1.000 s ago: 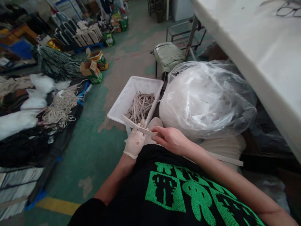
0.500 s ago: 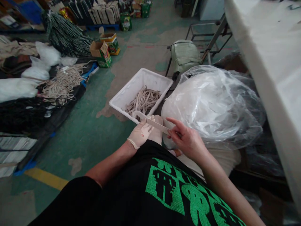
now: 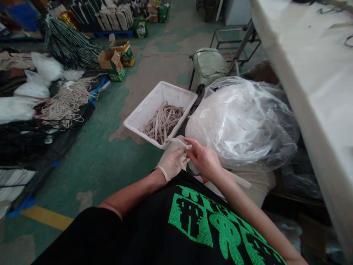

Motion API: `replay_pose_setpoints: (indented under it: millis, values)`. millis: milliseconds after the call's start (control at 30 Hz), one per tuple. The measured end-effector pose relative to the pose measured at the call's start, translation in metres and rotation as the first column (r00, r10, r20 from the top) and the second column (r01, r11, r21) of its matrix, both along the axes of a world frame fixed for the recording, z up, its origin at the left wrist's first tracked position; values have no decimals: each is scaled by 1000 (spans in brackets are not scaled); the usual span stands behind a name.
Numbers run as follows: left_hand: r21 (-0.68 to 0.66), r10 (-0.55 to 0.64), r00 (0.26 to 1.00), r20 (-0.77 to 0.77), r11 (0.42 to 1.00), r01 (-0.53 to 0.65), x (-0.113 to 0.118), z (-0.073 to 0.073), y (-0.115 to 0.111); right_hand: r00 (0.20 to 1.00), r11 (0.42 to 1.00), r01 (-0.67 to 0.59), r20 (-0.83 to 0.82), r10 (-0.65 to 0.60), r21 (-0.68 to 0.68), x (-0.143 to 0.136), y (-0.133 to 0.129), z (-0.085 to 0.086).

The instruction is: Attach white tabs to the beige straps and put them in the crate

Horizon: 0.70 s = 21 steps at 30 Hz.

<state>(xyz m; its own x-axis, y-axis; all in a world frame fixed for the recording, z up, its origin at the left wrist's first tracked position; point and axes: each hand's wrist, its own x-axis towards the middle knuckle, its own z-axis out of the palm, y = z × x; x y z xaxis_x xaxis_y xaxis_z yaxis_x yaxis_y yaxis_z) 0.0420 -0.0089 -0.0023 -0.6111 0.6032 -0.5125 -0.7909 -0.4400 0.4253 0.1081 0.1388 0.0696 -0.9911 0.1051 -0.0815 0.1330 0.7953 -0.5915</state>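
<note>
Right hand point(image 3: 205, 161) and left hand point(image 3: 173, 161) together at a pale strip point(image 3: 179, 142).
The bare right pinches it; whether the gloved left grips too, I cannot tell. Beyond sit a plastic bag point(image 3: 239, 123) and a white bin point(image 3: 172, 92) of tangled strips point(image 3: 164, 121).

At far left, a fanned bundle of dark green cords point(image 3: 70, 46) beside two open green-and-tan cardboard boxes point(image 3: 117, 71) set close together. Farther back, a stack of beige bundles with black bands point(image 3: 116, 17) on a blue pallet point(image 3: 113, 34). At left, a loose heap of cream cord point(image 3: 67, 99) near stuffed white plastic bags point(image 3: 46, 66). At near left, a yellow painted floor stripe point(image 3: 51, 218). At far right, a rounded pale green wrapped bundle point(image 3: 211, 66); at right, a long white-topped table point(image 3: 309, 66).
</note>
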Motion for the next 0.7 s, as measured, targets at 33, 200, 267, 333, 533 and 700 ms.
replay_pose_setpoints:
  millis: [33, 200, 267, 333, 533, 700]
  values:
    - [-10, -4, 1000, 0, 1000, 4, -1, 0, 1, 1000, 1000, 8, -2, -8, -20, 0, 1, -1]
    - [-64, 30, 999, -13, 997, -31, -7, 7, 1, 999, 986, 36, -25, -41, -161, 4, 7, -3]
    - [-27, 4, 999, -35, 1000, -5, -3, 8, 5, 998, 987, 55, -31, -60, -153, 2, 6, -4]
    - [-21, -30, 999, -36, 999, 29, 0, 7, 10, 997, 982, 58, -39, -66, -178, 2, 6, -5]
    - [-86, -13, 994, 108, 996, 22, -26, 10, -5, 985, 794, -156, -36, 167, -588, 35, 30, 17]
    - [-17, -34, 990, 141, 999, 36, -34, 16, -10, 926, 747, -376, -249, 284, -548, 64, 37, 41]
